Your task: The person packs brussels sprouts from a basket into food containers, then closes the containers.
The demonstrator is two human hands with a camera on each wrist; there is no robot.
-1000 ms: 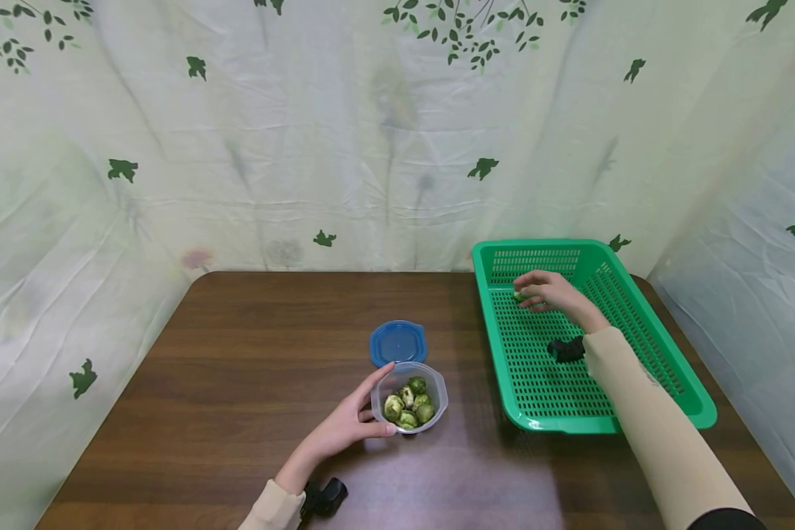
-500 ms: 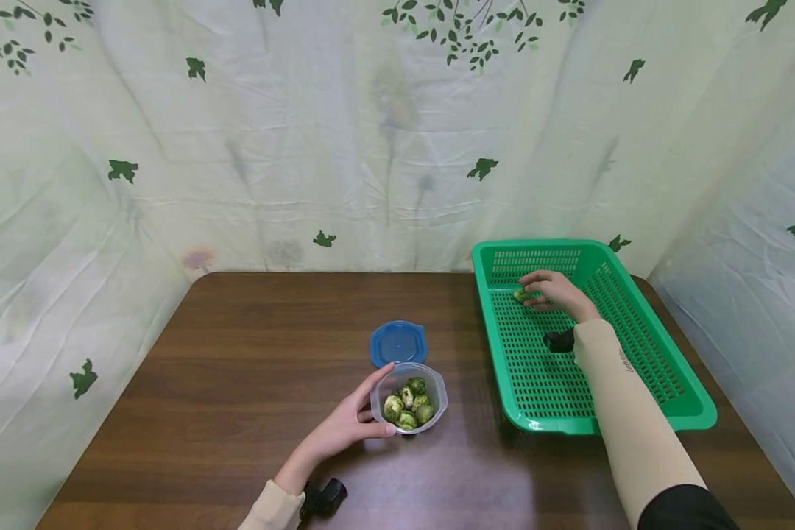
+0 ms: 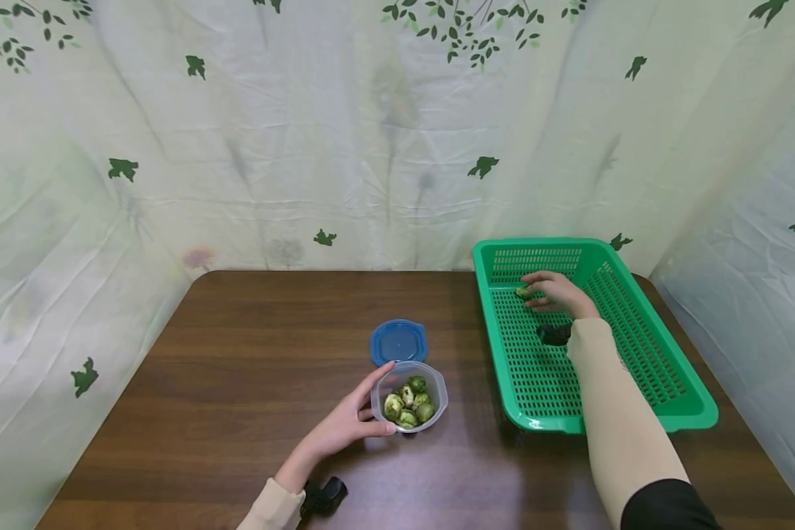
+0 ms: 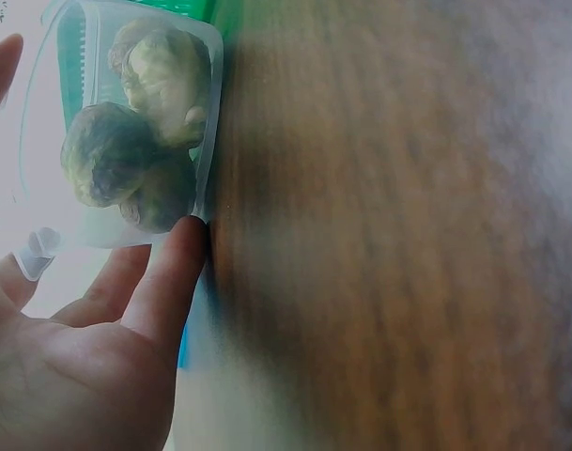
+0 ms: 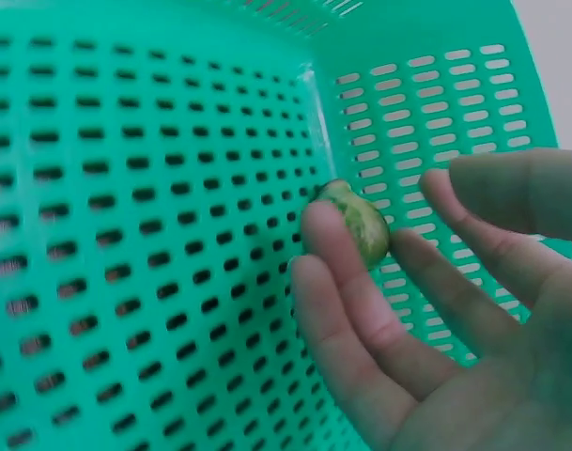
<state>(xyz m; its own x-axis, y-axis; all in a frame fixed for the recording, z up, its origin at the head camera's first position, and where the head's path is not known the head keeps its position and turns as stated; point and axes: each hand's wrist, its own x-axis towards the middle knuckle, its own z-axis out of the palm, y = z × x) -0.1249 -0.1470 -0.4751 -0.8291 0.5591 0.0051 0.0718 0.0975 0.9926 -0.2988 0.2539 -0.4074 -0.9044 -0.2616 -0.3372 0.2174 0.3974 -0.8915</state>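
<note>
My left hand (image 3: 347,419) holds a clear plastic container (image 3: 443,397) at its left side, thumb near the front rim and fingers at the back. Several Brussels sprouts (image 3: 408,402) lie in it. In the left wrist view, a fingertip touches the container wall (image 4: 212,85). My right hand (image 3: 559,293) is inside the green basket (image 3: 536,425), near its far left. Its fingers (image 5: 370,319) curl about one Brussels sprout (image 5: 365,228), which sits between the fingertips close to the basket's wall. One finger hides part of this sprout.
A blue lid (image 3: 398,343) lies flat on the wooden table (image 3: 258,353), just behind the container. The basket stands at the table's right side, with slotted walls and floor. A patterned curtain (image 3: 371,132) hangs behind the table.
My right hand has shifted slightly right in the basket, its forearm swinging left, and the sprout at its fingertips has shifted a little right too. The left hand and container stay put.
</note>
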